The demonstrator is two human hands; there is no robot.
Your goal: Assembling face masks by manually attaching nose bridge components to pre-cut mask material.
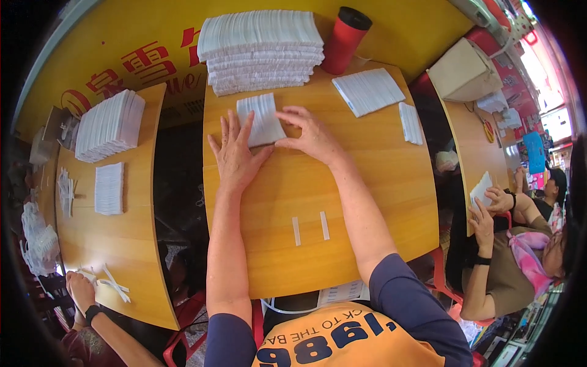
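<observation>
A small flat row of white folded paper slips [262, 116] lies on the wooden table in front of me. My left hand [235, 153] is spread at its left side, with the index finger over that edge and the thumb by the near corner. At the right side, my right hand [310, 136] curves with thumb and fingers apart, the tips at the edge. Both hands seem to rest against the slips without gripping them. Closer to me, two narrow white strips [296, 231] lie side by side on the tabletop.
Behind the slips rises a tall stack of white paper bundles [263, 52], beside a red tumbler [347, 40]. Two more bundles, one large [369, 92] and one small [411, 123], lie right. Co-workers' hands [486, 205] work at side tables; the left one bears more bundles [110, 188].
</observation>
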